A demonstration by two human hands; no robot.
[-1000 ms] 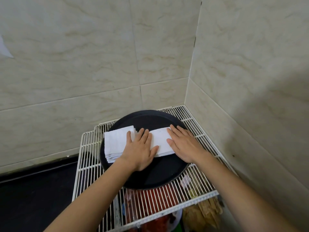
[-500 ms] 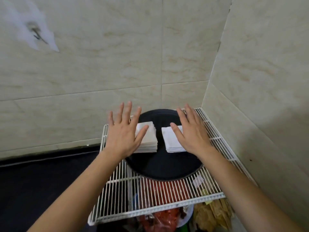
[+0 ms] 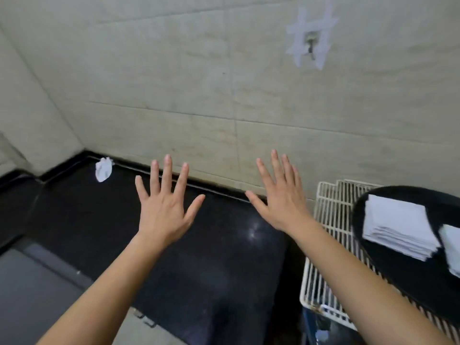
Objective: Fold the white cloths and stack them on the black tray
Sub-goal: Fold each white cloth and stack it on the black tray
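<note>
Well, left hand point(image 3: 163, 210) and right hand point(image 3: 281, 202) hover, fingers splayed, empty. The right forearm could topple the stack point(image 3: 395, 220) at three o'clock.

Two bare hands reach forward above a dark countertop point(image 3: 211, 257), fingers straight and spread, holding nothing: left hand point(image 3: 164, 207), right hand point(image 3: 281, 202). At right, a black tray point(image 3: 410, 275) on a white wire rack point(image 3: 331, 215) carries a stack of folded white cloths point(image 3: 395, 225). A crumpled white cloth point(image 3: 103, 169) lies by the tiled wall point(image 3: 199, 83).
</note>
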